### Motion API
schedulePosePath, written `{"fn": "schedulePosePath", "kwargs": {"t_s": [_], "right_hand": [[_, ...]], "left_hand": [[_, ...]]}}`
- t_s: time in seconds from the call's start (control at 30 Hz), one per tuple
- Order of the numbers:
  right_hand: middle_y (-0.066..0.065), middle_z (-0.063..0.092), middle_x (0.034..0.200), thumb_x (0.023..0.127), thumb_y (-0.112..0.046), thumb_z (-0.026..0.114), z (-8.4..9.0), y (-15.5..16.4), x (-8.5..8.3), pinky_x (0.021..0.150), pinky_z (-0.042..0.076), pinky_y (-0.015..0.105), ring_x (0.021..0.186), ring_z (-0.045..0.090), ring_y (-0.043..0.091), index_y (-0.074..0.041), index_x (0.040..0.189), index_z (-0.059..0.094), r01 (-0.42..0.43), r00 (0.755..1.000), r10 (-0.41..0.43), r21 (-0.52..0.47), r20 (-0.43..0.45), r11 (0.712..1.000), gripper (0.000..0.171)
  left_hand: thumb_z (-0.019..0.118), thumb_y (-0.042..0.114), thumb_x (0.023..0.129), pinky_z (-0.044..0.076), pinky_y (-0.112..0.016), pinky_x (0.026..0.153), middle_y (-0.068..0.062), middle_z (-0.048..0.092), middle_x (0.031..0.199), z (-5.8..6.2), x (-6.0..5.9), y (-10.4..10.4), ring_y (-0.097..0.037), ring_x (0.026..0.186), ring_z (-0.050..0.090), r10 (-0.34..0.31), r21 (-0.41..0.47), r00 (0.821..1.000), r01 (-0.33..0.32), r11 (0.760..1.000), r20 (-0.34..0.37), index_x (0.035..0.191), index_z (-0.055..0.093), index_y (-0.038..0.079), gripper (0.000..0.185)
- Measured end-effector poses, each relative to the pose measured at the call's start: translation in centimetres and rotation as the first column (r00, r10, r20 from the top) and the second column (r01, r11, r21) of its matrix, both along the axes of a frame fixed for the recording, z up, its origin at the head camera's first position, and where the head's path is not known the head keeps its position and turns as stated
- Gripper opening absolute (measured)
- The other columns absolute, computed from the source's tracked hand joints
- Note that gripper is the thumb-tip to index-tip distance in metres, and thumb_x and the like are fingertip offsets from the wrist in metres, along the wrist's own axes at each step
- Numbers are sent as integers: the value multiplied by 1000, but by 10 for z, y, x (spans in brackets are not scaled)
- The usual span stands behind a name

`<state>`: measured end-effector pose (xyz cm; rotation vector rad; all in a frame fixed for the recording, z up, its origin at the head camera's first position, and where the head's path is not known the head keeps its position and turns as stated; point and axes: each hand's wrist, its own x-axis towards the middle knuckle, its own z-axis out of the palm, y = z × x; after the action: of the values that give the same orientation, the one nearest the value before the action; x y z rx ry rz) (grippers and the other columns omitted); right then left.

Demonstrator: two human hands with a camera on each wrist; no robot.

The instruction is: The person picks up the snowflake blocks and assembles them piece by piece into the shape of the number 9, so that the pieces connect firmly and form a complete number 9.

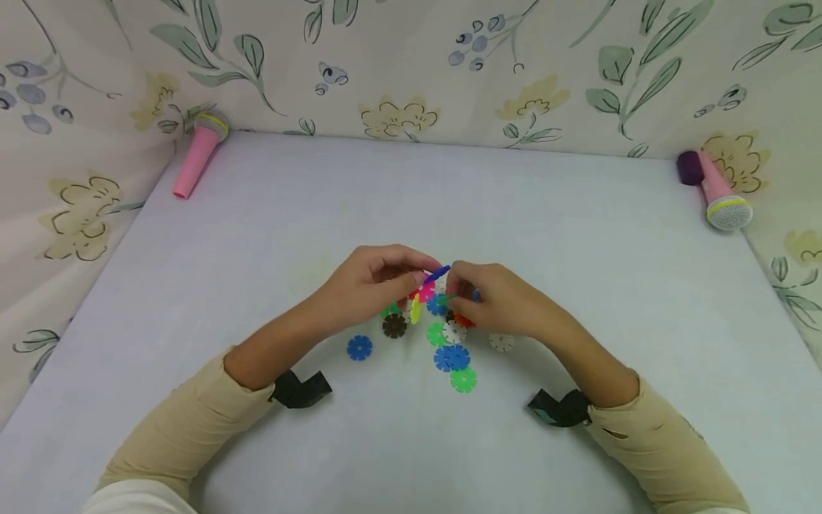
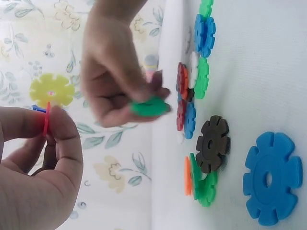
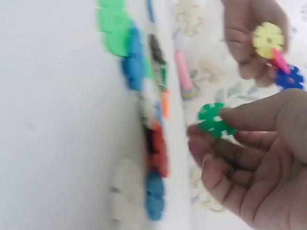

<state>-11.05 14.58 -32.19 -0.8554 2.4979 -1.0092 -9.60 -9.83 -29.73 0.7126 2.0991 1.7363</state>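
Observation:
My left hand pinches a pink notched plastic disc between thumb and fingers. A yellow disc and a dark blue disc are slotted onto the pink one at angles. Close beside it, my right hand pinches a green notched disc by its edge, apart from the joined pieces. Under the hands lie loose discs, among them a brown disc, a blue disc, a light green disc and a white disc. In the head view the hands partly hide the pile.
A pink toy microphone lies at the white table's far left corner. Another pink microphone lies at the right edge beside a dark purple piece. Floral cloth hangs behind. Black straps hang near both sleeves.

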Motion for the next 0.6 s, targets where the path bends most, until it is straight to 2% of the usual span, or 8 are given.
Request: {"fn": "schedulePosePath", "kwargs": {"t_s": [0.07,0.1,0.2,0.27,0.33,0.4,0.6], "right_hand": [[5,67,84,96,-6,65,9,6,-1,66,54,33,76,62,24,-9,103,57,21,999,-14,-140,48,990,11],[8,68,84,98,-4,62,13,9,-1,65,55,33,75,64,26,-6,106,55,34,998,-20,-218,66,975,11],[14,68,80,100,0,56,26,14,1,63,55,33,70,63,31,0,114,51,76,993,-31,-403,117,912,15],[14,68,79,100,1,55,31,15,4,64,56,31,69,63,29,2,117,51,91,992,-38,-469,121,879,17],[14,67,78,100,2,55,34,14,6,64,55,31,67,62,27,2,118,52,104,991,-46,-501,127,859,18],[12,67,77,100,3,56,34,12,8,63,55,31,66,62,26,2,118,53,103,992,-50,-509,117,855,18],[7,66,75,98,5,57,31,8,11,62,56,34,65,63,24,2,116,55,64,997,-38,-482,64,874,19]], "left_hand": [[57,7,101,55,-32,68,-8,69,109,0,0,0,-26,82,62,16,0,1000,-16,1000,-12,124,68,2,26],[57,7,101,54,-32,69,-8,69,111,-1,0,0,-25,84,63,22,2,1000,-22,1000,-20,124,68,3,26],[57,6,101,55,-31,72,-8,68,114,-2,-1,0,-23,91,64,38,15,998,-38,999,-49,123,69,2,25],[58,5,100,55,-32,71,-7,67,112,-2,-1,0,-22,92,63,46,14,996,-45,999,-79,121,70,2,24],[60,4,99,54,-33,69,-5,67,108,-2,-1,0,-22,90,63,47,9,992,-46,999,-113,120,71,2,24],[61,4,99,53,-33,66,-4,66,103,-3,0,1,-21,86,61,44,4,989,-44,999,-144,119,72,2,23],[63,1,97,55,-31,68,-3,66,97,-3,1,1,-19,84,62,36,-1,977,-38,999,-212,114,73,1,20]]}}
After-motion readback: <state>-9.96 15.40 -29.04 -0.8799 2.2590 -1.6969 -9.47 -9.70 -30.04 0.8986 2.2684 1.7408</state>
